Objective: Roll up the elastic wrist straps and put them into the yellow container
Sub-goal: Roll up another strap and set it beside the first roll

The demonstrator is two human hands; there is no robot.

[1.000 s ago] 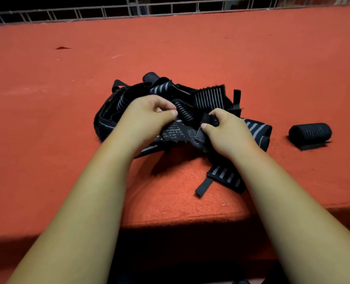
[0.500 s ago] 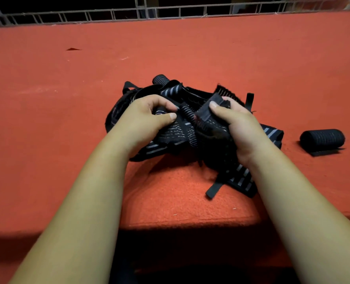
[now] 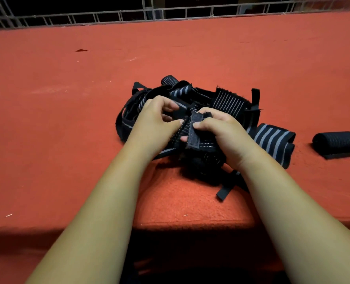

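you're starting a roll: left hand (image 3: 155, 124) and right hand (image 3: 223, 136) have fingers (image 3: 218, 116) clamped on one elastic wrist strap (image 3: 192, 132), the strap pile (image 3: 229, 103) just beyond them on the counter (image 3: 67, 130); next, curl its end tight, i'd judge.

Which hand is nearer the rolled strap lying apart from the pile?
Right. The right hand, pinching a strap end, is left of the rolled strap; the left hand is farther left.

both forearms bare; left grip (image 3: 155, 121) and right grip (image 3: 225, 136) bare too.
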